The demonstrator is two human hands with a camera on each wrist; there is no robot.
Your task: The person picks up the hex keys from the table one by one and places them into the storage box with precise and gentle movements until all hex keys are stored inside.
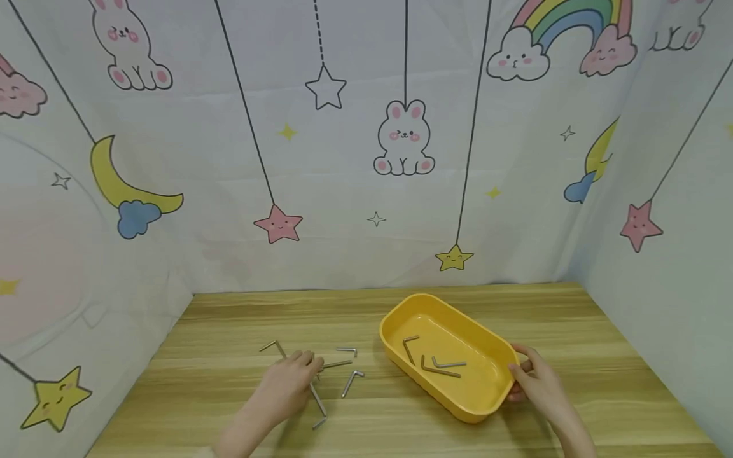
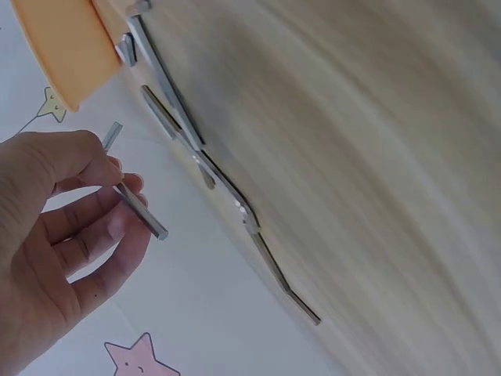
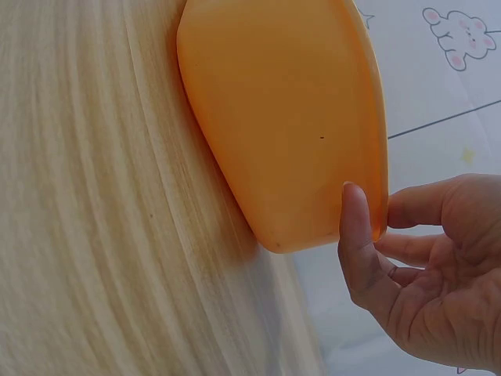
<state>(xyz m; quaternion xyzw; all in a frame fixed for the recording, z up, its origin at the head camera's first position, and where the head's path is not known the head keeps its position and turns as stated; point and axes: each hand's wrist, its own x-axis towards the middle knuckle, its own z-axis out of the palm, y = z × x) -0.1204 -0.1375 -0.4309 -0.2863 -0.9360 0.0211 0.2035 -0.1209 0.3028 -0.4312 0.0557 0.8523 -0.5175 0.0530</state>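
My left hand (image 1: 291, 383) is above the table among loose hex keys. Between thumb and fingers it pinches a hex key (image 2: 142, 213), clear of the tabletop in the left wrist view. Close around that hand lie more L-shaped hex keys, among them a small silver one (image 1: 351, 383), a shorter one (image 1: 347, 349) and a long one (image 1: 317, 401). My right hand (image 1: 538, 381) grips the near right end of a yellow tray (image 1: 420, 386), thumb against the wall and fingers beyond the rim. Inside the tray rest three hex keys, one bronze-toned (image 1: 439, 371).
The wood-patterned table (image 1: 229, 318) carries everything. Cloth walls (image 1: 343, 254) printed with rabbits, stars and clouds stand at its back and both sides. The tray sits slantwise, right of the loose keys.
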